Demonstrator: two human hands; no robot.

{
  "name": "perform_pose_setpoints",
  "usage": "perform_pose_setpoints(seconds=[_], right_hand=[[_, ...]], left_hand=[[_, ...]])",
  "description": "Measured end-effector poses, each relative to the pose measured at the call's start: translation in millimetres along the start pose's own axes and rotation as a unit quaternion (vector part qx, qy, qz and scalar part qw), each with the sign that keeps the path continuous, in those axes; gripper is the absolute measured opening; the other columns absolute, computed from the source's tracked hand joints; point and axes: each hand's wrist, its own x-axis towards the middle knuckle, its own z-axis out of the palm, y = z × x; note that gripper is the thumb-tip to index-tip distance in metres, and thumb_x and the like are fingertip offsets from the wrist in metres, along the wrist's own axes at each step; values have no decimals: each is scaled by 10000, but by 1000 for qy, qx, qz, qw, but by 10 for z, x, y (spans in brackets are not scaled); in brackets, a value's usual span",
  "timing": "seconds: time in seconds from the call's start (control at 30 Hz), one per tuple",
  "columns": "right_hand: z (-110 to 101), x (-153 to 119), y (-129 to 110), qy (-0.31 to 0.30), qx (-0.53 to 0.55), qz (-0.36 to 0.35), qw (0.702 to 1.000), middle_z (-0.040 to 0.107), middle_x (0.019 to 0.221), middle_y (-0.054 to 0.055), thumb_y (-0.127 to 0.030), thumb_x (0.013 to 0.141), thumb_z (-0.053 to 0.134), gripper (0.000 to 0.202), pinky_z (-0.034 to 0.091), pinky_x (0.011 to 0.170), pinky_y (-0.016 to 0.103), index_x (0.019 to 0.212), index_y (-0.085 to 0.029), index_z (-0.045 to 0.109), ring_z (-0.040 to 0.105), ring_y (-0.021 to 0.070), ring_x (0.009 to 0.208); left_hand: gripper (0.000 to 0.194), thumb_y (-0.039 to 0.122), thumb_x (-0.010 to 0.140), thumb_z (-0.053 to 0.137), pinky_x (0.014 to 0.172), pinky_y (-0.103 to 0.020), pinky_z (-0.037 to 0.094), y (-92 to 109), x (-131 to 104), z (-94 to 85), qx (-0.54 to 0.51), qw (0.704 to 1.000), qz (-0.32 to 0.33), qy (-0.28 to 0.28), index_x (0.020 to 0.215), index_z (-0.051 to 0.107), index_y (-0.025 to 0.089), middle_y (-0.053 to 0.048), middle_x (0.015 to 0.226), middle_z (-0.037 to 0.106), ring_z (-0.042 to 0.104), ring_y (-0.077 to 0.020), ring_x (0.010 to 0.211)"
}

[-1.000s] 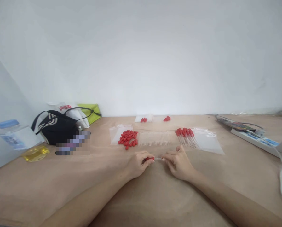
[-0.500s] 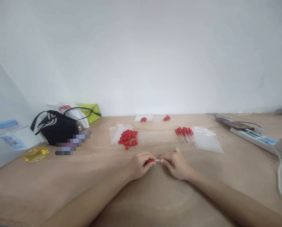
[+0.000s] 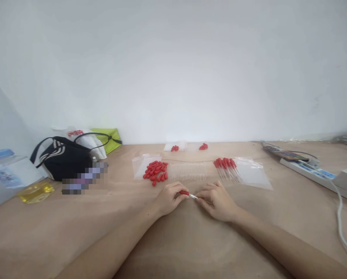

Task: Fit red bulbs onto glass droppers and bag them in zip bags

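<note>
My left hand (image 3: 170, 198) pinches a red rubber bulb (image 3: 184, 192) near the front middle of the table. From the bulb a clear thin tube (image 3: 193, 196) runs to my right hand (image 3: 215, 201), whose fingertips are closed on its other end. Beyond my left hand lies a pile of red bulbs (image 3: 156, 170) partly on a clear plastic bag (image 3: 138, 166). A row of clear tubes (image 3: 187, 171) lies side by side to the right of the pile. Farther right, several tubes with red bulbs on them (image 3: 227, 166) rest beside another clear bag (image 3: 254, 174).
Two small groups of red bulbs (image 3: 175, 148) (image 3: 203, 146) lie near the wall. At the left are a black bag (image 3: 65, 159), a green bag (image 3: 112, 141) and a bottle of yellow liquid (image 3: 36, 192). A power strip (image 3: 321, 176) with a white cable and a phone (image 3: 286, 153) sit at the right.
The camera view has shifted slightly. The bulb and tube between my hands have tilted, with the bulb end now higher, and my left hand has moved a little up and left.
</note>
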Motion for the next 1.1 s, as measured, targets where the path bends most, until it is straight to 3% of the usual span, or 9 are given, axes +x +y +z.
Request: perform_pose_setpoints(seconds=[0.1, 0.23, 0.43, 0.63, 0.83, 1.1], right_hand=[[-60, 29, 114, 12, -13, 63, 998, 649, 737, 14, -245, 794, 397, 241, 261, 669, 300, 738, -233, 631, 541, 165, 722], [-131, 187, 388, 80, -42, 238, 967, 647, 693, 27, -286, 788, 384, 259, 294, 674, 307, 778, -224, 635, 541, 172, 671], [-4, 526, 718, 104, -145, 354, 918, 611, 723, 85, -334, 807, 338, 314, 234, 791, 376, 847, -163, 599, 515, 215, 807], [159, 615, 841, 68, -186, 387, 901, 601, 740, 108, -250, 782, 374, 250, 198, 799, 407, 775, -150, 604, 504, 246, 889], [149, 563, 838, 75, -217, 371, 900, 601, 894, 115, -211, 771, 371, 256, 206, 801, 419, 819, -171, 620, 472, 260, 970], [94, 735, 690, 11, -152, 419, 895, 623, 802, 133, -246, 742, 391, 272, 228, 773, 415, 792, -131, 632, 550, 261, 830]], left_hand=[[188, 201, 779, 517, 778, -285, 414, -54, -21, -47, 46, 997, -41, 51, 963, 549, 184, -49, 914, 572, 527, -172, 866], [159, 205, 742, 550, 786, -317, 397, -220, -43, -194, 166, 969, -138, 116, 898, 555, 178, -44, 866, 546, 502, -196, 860], [127, 255, 694, 599, 725, -298, 401, -360, -86, -410, 249, 929, -259, 88, 782, 544, 182, -37, 807, 517, 511, -213, 838], [146, 295, 705, 578, 660, -280, 405, -386, -140, -456, 235, 923, -298, 56, 784, 514, 190, -31, 823, 509, 532, -199, 788], [107, 215, 707, 577, 637, -250, 404, -447, -141, -441, 234, 926, -288, 72, 743, 482, 183, -15, 801, 505, 544, -165, 738], [122, 156, 701, 555, 642, -250, 405, -455, -147, -451, 254, 918, -293, 76, 728, 440, 186, -11, 802, 497, 545, -153, 702]])
